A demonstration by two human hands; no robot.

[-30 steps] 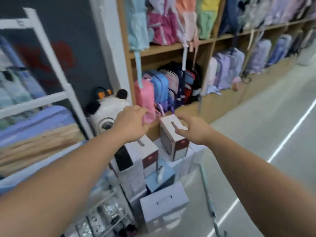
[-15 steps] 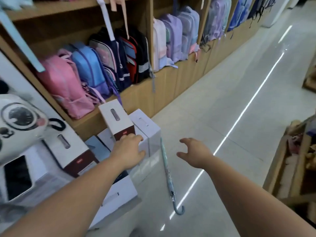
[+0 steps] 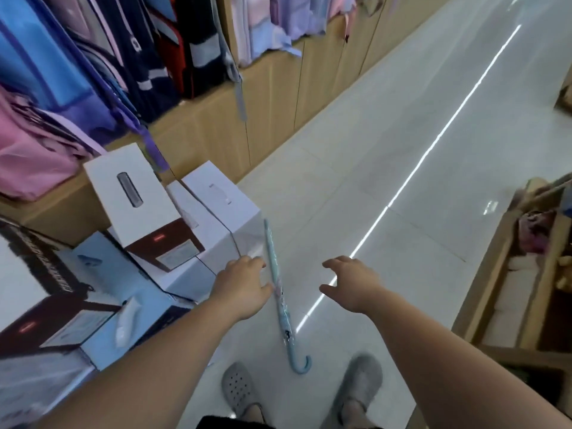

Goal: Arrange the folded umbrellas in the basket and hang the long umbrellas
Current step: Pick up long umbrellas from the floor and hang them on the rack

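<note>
A long light-blue umbrella [image 3: 280, 300] with a hooked handle lies on the pale floor, its tip against a white box and its handle near my feet. My left hand [image 3: 243, 286] hovers just left of its shaft, fingers loosely bent, holding nothing; whether it touches the shaft I cannot tell. My right hand [image 3: 351, 283] is spread open to the right of the umbrella, apart from it. No basket or hanging rail shows in this view.
Stacked white and blue boxes [image 3: 216, 218] stand at the left, beside the umbrella. A wooden shelf unit [image 3: 272, 97] full of backpacks [image 3: 46, 134] runs along the left. Another wooden display [image 3: 507, 274] stands at the right. My two grey shoes [image 3: 238, 390] are below.
My view has swung from the shelves down to the floor. Both hands have left the white boxes and dropped toward the umbrella, which now lies between them.
</note>
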